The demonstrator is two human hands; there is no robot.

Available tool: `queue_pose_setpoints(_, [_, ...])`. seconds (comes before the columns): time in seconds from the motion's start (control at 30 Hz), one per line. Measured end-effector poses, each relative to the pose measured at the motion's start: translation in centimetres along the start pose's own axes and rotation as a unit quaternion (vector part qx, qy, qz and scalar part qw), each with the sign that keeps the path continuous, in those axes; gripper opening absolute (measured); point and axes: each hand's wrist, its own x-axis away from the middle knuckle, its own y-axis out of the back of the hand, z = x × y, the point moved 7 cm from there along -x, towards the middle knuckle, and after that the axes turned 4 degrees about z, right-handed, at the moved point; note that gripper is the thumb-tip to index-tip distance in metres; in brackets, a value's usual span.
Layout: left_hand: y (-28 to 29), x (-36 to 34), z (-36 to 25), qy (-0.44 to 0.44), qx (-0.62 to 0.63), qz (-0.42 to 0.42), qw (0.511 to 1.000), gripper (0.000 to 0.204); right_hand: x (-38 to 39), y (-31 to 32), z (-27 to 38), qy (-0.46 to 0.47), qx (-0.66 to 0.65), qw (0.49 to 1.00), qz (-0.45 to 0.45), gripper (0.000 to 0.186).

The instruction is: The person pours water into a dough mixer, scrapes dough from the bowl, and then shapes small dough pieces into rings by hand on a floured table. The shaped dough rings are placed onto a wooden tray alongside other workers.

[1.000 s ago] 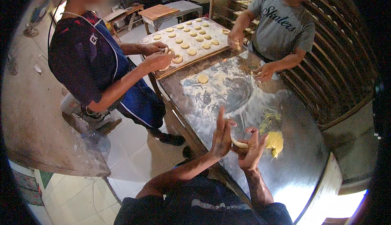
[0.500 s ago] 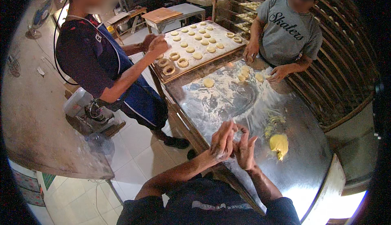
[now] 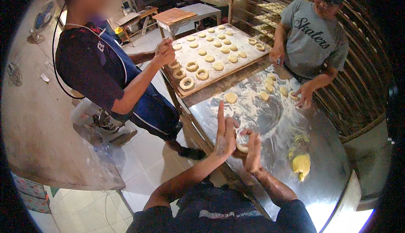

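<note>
My left hand (image 3: 225,136) is raised over the near edge of the floured steel table (image 3: 322,178), index finger extended and the others bent at a pale dough ring (image 3: 242,147). My right hand (image 3: 253,153) curls its fingers round the ring's other side, partly hiding it. Several cut dough rounds (image 3: 265,95) lie farther up the table, and a lump of yellow dough (image 3: 301,165) sits to the right of my hands.
A tray (image 3: 180,93) of dough rounds and rings is at the far end. A co-worker (image 3: 118,81) in a blue apron stands left; another (image 3: 312,43) in grey works right, before a wooden rack (image 3: 365,98). A counter (image 3: 38,144) runs along the left.
My fingers closed together, then my left index finger stretched up again, the ring still held. More dough rounds appeared near the grey-shirted co-worker. The apron-wearing co-worker's hands rose from the tray.
</note>
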Motion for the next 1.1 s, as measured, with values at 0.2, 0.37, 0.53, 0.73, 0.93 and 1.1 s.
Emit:
queue_pose_setpoints(0.2, [3.1, -4.3, -0.6, -0.249, -0.174, 0.056, 0.951, 0.043, -7.4, -0.6, 0.7, 0.052, 0.003, 0.998, -0.023, 0.051])
queue_pose_setpoints(0.37, [6.7, -11.3, 4.0, -0.025, -0.059, -0.055, 0.996, 0.044, -14.2, -3.9, -1.9, -0.113, 0.015, 0.994, -0.002, 0.047])
queue_pose_setpoints(0.53, [10.9, -15.9, 12.5, 0.338, 0.283, 0.004, 0.897, 0.044, -23.8, -8.9, 5.1, 0.155, 0.257, 0.934, 0.194, 0.048])
queue_pose_setpoints(0.73, [16.8, -24.5, 15.0, 0.251, 0.388, -0.049, 0.885, 0.070, -36.3, -12.4, 5.7, 0.149, 0.271, 0.920, 0.240, 0.054])
queue_pose_setpoints(0.93, [20.3, -25.8, 11.0, 0.001, -0.409, -0.148, 0.901, 0.066, -42.5, -9.4, 6.5, 0.207, 0.514, 0.823, -0.121, 0.063])
queue_pose_setpoints(1.1, [17.3, -15.3, 9.3, -0.004, -0.316, -0.082, 0.945, 0.049, -29.0, 3.4, 3.1, 0.251, 0.469, 0.819, -0.215, 0.024])
